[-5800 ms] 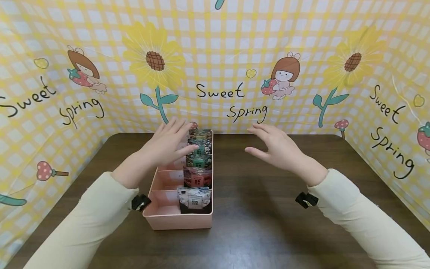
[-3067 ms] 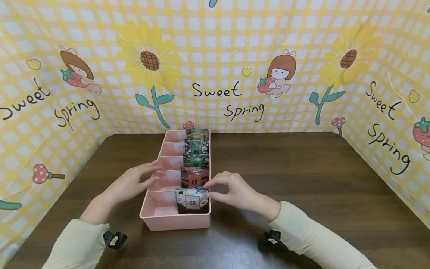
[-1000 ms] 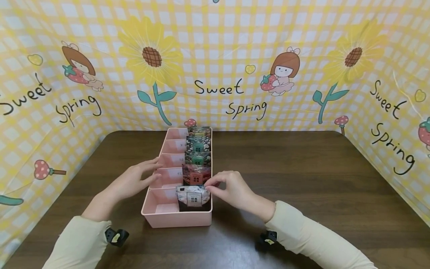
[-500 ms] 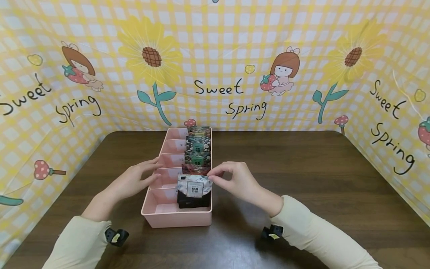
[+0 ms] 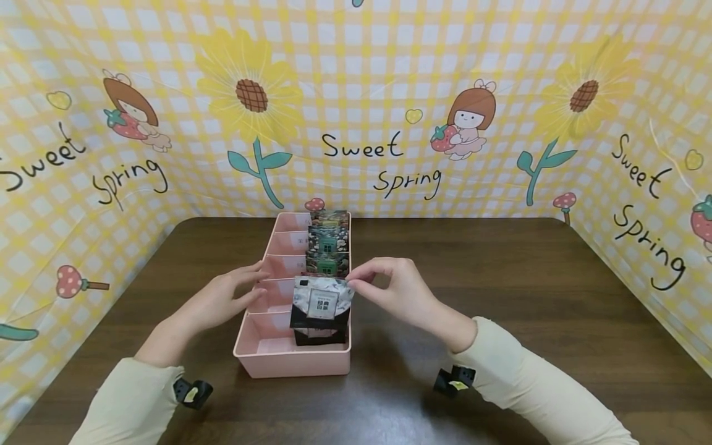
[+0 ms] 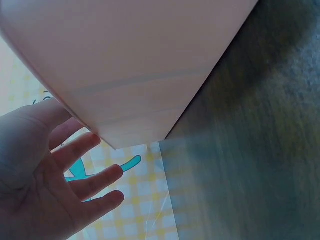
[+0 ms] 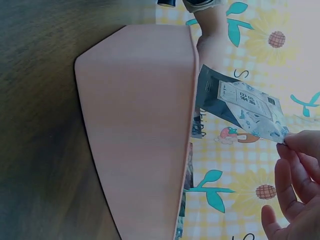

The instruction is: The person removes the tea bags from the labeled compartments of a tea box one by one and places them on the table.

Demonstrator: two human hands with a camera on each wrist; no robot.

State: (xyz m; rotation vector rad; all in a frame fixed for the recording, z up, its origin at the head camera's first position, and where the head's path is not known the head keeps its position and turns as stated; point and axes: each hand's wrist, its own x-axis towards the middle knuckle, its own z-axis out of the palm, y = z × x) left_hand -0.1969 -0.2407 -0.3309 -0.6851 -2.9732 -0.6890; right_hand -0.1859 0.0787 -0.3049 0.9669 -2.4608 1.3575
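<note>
In the head view, a long pink divided box (image 5: 295, 364) stands on the table. My right hand (image 5: 403, 296) pinches the top right corner of a white-and-black tea sachet (image 5: 321, 303) between thumb and forefinger. This sachet hangs above the nearest compartment, where another dark sachet (image 5: 319, 337) sits behind and below it. In the right wrist view the held sachet (image 7: 245, 105) shows above the box rim, with the other fingers loosely bent. My left hand (image 5: 214, 300) rests its fingertips at the box's left rim; in the left wrist view several of its fingers (image 6: 97, 182) extend freely beside the wall.
Farther compartments hold a green-labelled sachet (image 5: 327, 266), a teal-labelled one (image 5: 327, 242) and more at the far end. Their left sides show bare pink dividers. A dark wooden table (image 5: 473, 266) extends right of the box. A yellow checked cloth (image 5: 356, 74) encloses the back and sides.
Both hands came down from above to the box. My right hand took a corner of the front sachet and raised it upward out of its compartment. The left hand has lately stayed at the rim.
</note>
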